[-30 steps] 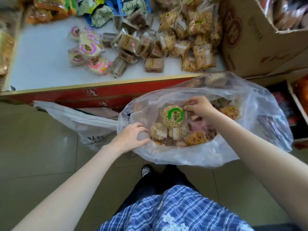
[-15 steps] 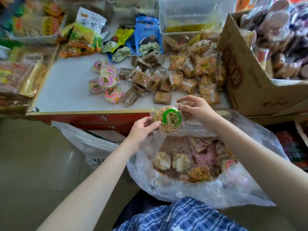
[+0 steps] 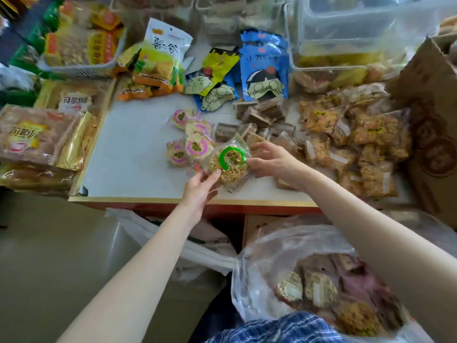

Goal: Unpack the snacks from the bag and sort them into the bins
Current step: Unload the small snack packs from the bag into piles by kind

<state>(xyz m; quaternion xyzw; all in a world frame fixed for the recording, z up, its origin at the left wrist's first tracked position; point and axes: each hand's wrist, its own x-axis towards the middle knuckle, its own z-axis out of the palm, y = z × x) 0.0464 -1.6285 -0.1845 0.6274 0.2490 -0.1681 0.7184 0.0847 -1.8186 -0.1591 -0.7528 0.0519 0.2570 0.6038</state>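
Observation:
A round peanut cake with a green ring label (image 3: 228, 164) is held just above the white table (image 3: 128, 154), beside the pink-ring cakes (image 3: 190, 142). My left hand (image 3: 201, 188) grips its lower edge. My right hand (image 3: 270, 160) touches its right edge with fingers spread. The clear plastic bag (image 3: 267, 258) lies open at the lower right, with several wrapped snacks (image 3: 321, 290) still inside. Clear plastic bins (image 3: 346, 33) stand at the back of the table.
Brown wrapped bars (image 3: 262, 115) and yellow crispy packs (image 3: 358, 144) are piled on the table's right. Blue and yellow cartoon packets (image 3: 264, 68) lie at the back. A cardboard box (image 3: 430, 134) stands right, a white basket (image 3: 81, 45) and bread packs (image 3: 37, 137) left.
Both hands lifted the green-ring cake out of the bag and carried it up over the table, next to the pink-ring cakes. The view tilted up; the bag now sits lower.

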